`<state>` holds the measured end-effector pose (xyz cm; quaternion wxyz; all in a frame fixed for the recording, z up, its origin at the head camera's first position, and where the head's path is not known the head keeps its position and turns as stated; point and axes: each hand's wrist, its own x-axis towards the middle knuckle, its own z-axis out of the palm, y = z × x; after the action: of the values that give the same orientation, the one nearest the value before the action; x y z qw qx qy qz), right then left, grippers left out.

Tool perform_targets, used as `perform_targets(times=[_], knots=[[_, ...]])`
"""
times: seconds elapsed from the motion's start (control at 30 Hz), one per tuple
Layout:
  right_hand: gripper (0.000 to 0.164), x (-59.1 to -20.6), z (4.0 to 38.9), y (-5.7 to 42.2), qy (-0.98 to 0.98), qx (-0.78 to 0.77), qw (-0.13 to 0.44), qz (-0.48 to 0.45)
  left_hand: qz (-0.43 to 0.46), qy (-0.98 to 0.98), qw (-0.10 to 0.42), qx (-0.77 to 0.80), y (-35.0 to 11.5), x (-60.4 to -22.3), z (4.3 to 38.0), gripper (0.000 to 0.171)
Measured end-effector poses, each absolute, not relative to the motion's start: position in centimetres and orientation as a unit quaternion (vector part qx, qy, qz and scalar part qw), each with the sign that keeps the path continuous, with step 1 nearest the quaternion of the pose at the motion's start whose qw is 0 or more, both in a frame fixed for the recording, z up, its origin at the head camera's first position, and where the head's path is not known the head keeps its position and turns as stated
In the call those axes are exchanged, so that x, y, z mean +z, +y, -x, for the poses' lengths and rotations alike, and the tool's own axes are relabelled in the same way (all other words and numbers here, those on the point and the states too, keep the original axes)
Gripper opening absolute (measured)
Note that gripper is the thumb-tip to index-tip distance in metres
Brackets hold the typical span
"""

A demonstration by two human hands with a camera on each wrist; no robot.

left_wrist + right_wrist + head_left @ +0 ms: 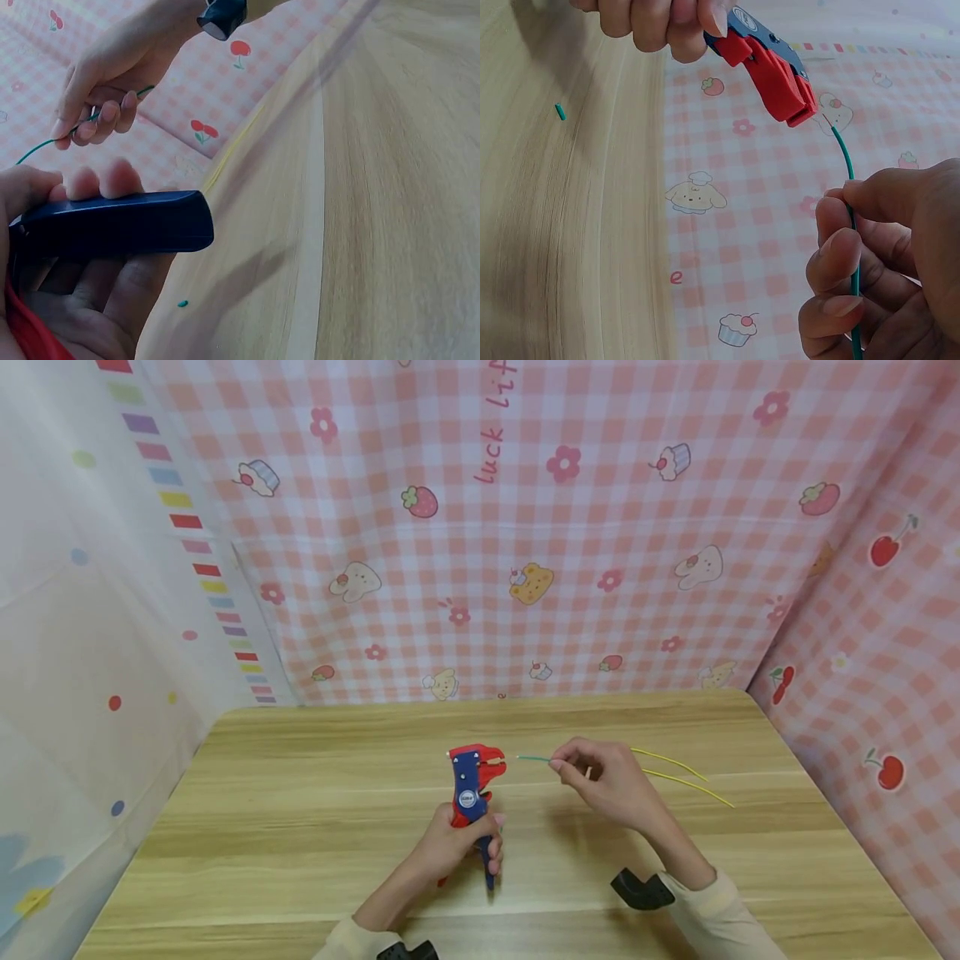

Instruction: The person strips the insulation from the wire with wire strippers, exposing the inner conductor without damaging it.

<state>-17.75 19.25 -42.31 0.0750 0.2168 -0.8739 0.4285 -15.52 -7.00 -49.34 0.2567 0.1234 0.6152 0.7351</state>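
Note:
A red and blue wire stripper (467,777) is gripped by its handles in my left hand (450,843), its red head pointing right. My right hand (600,777) pinches a green wire (534,758) between thumb and forefinger. In the right wrist view the green wire (846,154) runs down across the curled fingers, and its upper tip shows bare metal. That tip stands just apart from the stripper's red jaws. A short piece of green insulation (560,112) lies on the table, also visible as a green bit (182,304) in the left wrist view.
Two yellow wires (690,783) lie on the wooden table (300,793) beyond the right hand. A pink checked cloth (480,635) hangs behind the table's far edge, with more cloth at both sides. Black camera mounts (642,890) sit at the wrists.

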Motion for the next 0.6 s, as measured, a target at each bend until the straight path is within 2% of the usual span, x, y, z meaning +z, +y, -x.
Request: perform_targets(times=[0.6], knots=[[0.007, -42.8, 17.9, 19.4, -0.873, 0.433, 0.073, -0.212, -0.114, 0.606, 0.277, 0.737, -8.5, -50.0, 16.1, 0.037]])
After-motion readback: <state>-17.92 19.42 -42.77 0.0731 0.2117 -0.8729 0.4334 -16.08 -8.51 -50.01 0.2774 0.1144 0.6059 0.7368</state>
